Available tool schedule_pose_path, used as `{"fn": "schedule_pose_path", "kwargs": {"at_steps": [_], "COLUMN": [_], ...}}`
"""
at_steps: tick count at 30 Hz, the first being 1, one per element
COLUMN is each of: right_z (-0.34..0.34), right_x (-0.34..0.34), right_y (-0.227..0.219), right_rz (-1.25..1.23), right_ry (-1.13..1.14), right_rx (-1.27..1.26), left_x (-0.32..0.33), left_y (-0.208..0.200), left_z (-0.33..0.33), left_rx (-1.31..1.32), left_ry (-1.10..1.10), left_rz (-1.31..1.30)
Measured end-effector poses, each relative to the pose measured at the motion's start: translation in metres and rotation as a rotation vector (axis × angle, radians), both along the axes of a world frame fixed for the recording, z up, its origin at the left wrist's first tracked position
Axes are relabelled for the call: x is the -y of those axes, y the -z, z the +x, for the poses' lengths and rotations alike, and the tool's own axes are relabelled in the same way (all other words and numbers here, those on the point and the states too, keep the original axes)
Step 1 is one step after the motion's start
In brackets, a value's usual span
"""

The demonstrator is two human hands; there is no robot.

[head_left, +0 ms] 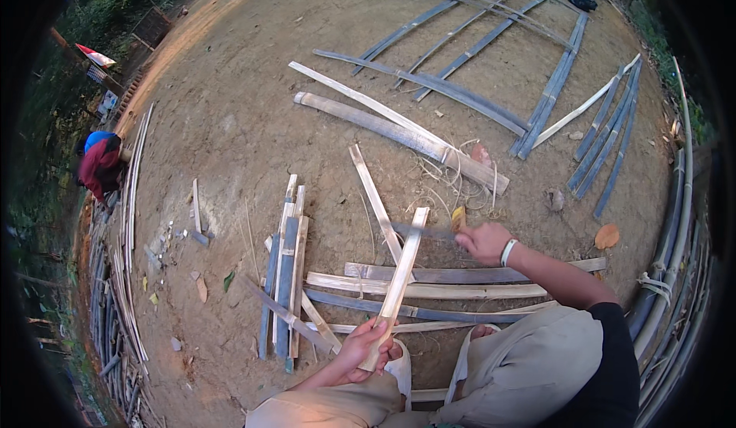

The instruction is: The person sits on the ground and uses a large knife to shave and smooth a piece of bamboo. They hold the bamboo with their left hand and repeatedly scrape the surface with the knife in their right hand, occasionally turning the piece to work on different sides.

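Observation:
My left hand (366, 347) is closed round the lower end of a pale split bamboo strip (402, 278), which slants up and away from me. My right hand (484, 244), with a white band at its wrist, grips a knife whose dark blade (433, 232) is smeared by motion. The blade reaches left to the strip's upper end; whether it touches the wood I cannot tell. A small yellow piece (458, 218) shows beside the right fingers. Left of the held strip, cut bamboo pieces (288, 274) lie bundled together. Several longer bamboo slats (429, 288) lie crosswise before my feet.
A halved bamboo length (376, 126) lies on the dirt ahead. Farther off is a lattice of dark slats (483, 44). Bamboo poles (678, 221) line the right edge, and more are stacked (107, 297) at left. A person (103, 159) in red bends there.

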State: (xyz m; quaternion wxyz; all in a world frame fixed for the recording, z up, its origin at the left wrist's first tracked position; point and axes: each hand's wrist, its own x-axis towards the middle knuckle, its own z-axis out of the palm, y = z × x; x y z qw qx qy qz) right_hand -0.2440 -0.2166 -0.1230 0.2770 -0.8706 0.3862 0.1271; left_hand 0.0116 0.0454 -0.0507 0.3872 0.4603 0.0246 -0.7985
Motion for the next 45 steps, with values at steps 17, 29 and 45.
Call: {"fn": "schedule_pose_path", "kwargs": {"at_steps": [17, 29, 45], "right_z": [-0.028, 0.006, -0.046], "right_x": [-0.001, -0.076, -0.109], "right_y": [0.015, -0.006, -0.008], "right_rz": [-0.126, 0.273, -0.279], "right_ry": [0.428, 0.525, 0.637], "right_rx": [0.035, 0.716, 0.35], "left_x": [-0.016, 0.042, 0.061], "left_y": [0.007, 0.056, 0.13], "left_z": [0.022, -0.025, -0.028], "left_rx": [0.357, 0.447, 1.208], "left_ry": [0.184, 0.24, 0.259], "left_rz": [-0.202, -0.576, -0.754]}}
